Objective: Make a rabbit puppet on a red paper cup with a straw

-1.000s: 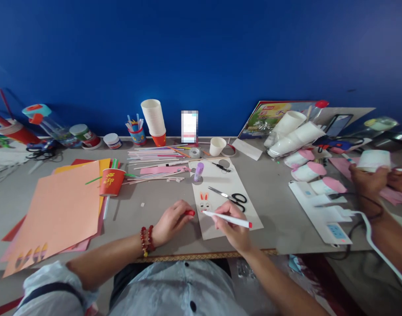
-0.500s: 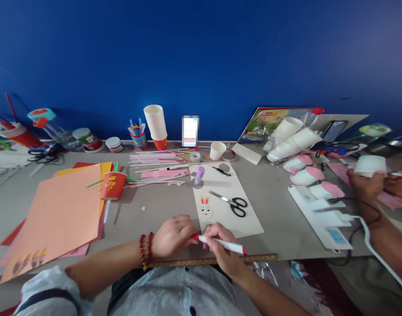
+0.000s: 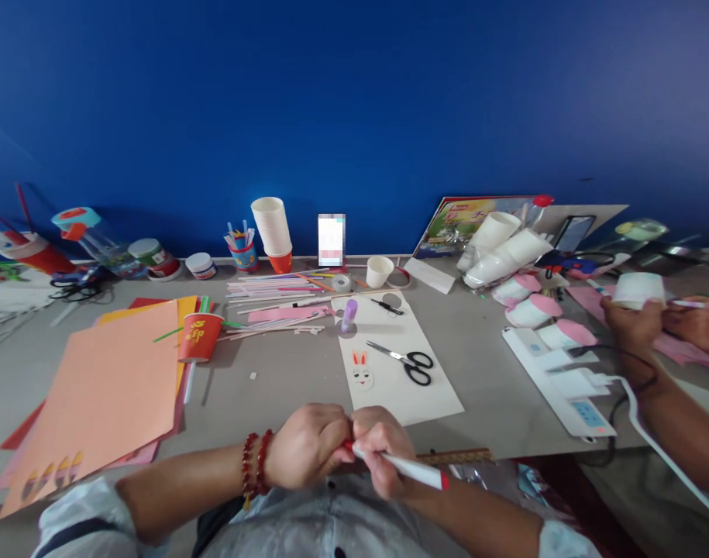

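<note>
My left hand (image 3: 308, 446), with red bead bracelets at the wrist, is closed round the red marker cap (image 3: 348, 445). My right hand (image 3: 386, 449) is closed on the white barrel of a red marker (image 3: 418, 470), its red end pointing right. The two hands meet at the table's front edge; whether cap and barrel are joined cannot be made out. Just beyond them a rabbit-face cutout (image 3: 363, 372) with orange ears lies on a white paper sheet (image 3: 400, 403). Black-handled scissors (image 3: 409, 362), a purple glue stick (image 3: 349, 316) and a black pen (image 3: 387, 307) rest there too.
At left are coloured paper sheets (image 3: 122, 372) and a red paper cup (image 3: 201, 336). Straws (image 3: 273, 287), stacked cups (image 3: 271, 225) and a white cup (image 3: 380, 271) stand behind. A power strip (image 3: 557, 380) lies right, beside another person's hand (image 3: 630, 322) holding a cup (image 3: 638, 291).
Both hands have drawn closer together and nearer my body with the marker and its cap. The view has shifted slightly. The things on the table stay where they were.
</note>
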The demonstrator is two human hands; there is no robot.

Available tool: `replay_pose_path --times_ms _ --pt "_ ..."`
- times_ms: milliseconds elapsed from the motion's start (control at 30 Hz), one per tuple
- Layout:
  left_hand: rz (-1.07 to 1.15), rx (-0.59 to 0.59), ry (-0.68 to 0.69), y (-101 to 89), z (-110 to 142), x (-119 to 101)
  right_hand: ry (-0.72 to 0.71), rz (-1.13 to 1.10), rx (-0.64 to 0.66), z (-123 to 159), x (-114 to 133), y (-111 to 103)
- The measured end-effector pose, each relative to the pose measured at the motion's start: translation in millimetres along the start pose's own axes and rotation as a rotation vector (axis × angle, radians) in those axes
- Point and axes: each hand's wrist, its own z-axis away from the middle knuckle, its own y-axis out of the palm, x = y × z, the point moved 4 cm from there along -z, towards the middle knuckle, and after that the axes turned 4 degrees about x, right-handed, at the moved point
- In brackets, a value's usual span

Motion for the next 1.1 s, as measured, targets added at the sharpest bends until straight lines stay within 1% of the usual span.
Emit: replay_pose_path --times_ms 33,100,133,200,233,267,300,333,367,400,433,467,533,567,600,633,667,700,733,800,833,900,967,1100 --pt "0.0 0.003 -0.055 -1.0 0.4 6.5 -0.039 0.057 0.033 -9.3 3.3 -7.8" --pt "-0.026 0.0 -0.174 -4.3 1.5 22.4 -0.036 0.148 0.16 -30.0 1.2 -28.5" --pt "-0.046 -0.006 -0.239 -6.6 2.3 30.8 -0.01 0.186 0.16 -41.2 -4.2 -44.5" --pt "-0.089 -0.014 -0.374 -11.2 4.3 46.4 0.046 0.321 -0.011 -63.7 -21.2 -85.0" --pt "-0.111 -0.005 -0.42 -12.6 5.0 52.1 0.076 0.453 -0.077 -74.5 -32.0 -103.2" --pt "-0.131 0.008 -0.448 -13.2 5.3 56.4 0.094 0.605 -0.076 -85.5 -43.9 -116.6" --pt "-0.147 0.023 -0.459 -13.1 5.0 59.2 0.086 0.743 -0.032 -96.5 -56.0 -125.0" --pt "-0.161 0.036 -0.459 -12.5 4.2 61.0 0.08 0.853 0.096 -107.3 -69.9 -127.3" --pt "-0.172 0.046 -0.455 -11.5 3.2 62.0 0.072 0.873 0.174 -117.3 -82.6 -128.3" --pt "-0.183 0.052 -0.453 -10.7 2.0 62.6 0.063 0.889 0.225 -126.8 -94.0 -127.4" --pt "-0.196 0.057 -0.452 -9.9 0.7 62.8 0.044 0.951 0.333 -134.8 -104.6 -122.8" --pt "-0.212 0.064 -0.453 -9.5 -0.3 62.8 0.023 0.996 0.43 -141.3 -113.3 -117.7" --pt "-0.256 0.071 -0.468 -10.2 -1.3 62.3 -0.009 1.049 0.536 -148.7 -122.8 -111.2" --pt "-0.278 0.073 -0.479 -11.0 -1.2 61.9 -0.019 1.057 0.537 -148.8 -123.0 -110.7" --pt "-0.299 0.073 -0.49 -12.0 -1.0 61.3 -0.02 1.053 0.499 -145.9 -120.2 -112.2" --pt "-0.317 0.07 -0.502 -12.8 -0.7 60.8 -0.012 1.038 0.431 -139.6 -114.7 -115.2" --pt "-0.332 0.068 -0.51 -13.1 -0.6 60.3 0.005 1.007 0.336 -129.8 -106.9 -119.1" --pt "-0.342 0.069 -0.512 -12.6 -1.1 59.9 0.031 0.956 0.238 -116.6 -97.8 -122.7" --pt "-0.349 0.071 -0.507 -11.3 -2.2 59.7 0.058 0.893 0.186 -100.7 -88.7 -123.6" --pt "-0.357 0.081 -0.491 -6.8 -6.6 60.3 0.096 0.75 0.248 -66.2 -72.4 -114.8" --pt "-0.359 0.087 -0.486 -3.9 -9.6 61.2 0.118 0.71 0.301 -50.5 -65.5 -107.7" --pt "-0.368 0.091 -0.497 1.4 -16.4 64.1 0.171 0.709 0.332 -27.8 -55.1 -94.2" --pt "-0.386 0.085 -0.523 5.4 -22.7 67.2 0.221 0.751 0.317 -18.5 -50.0 -83.3" --pt "-0.4 0.063 -0.533 10.2 -29.8 69.4 0.252 0.765 0.289 -22.6 -48.9 -70.6"
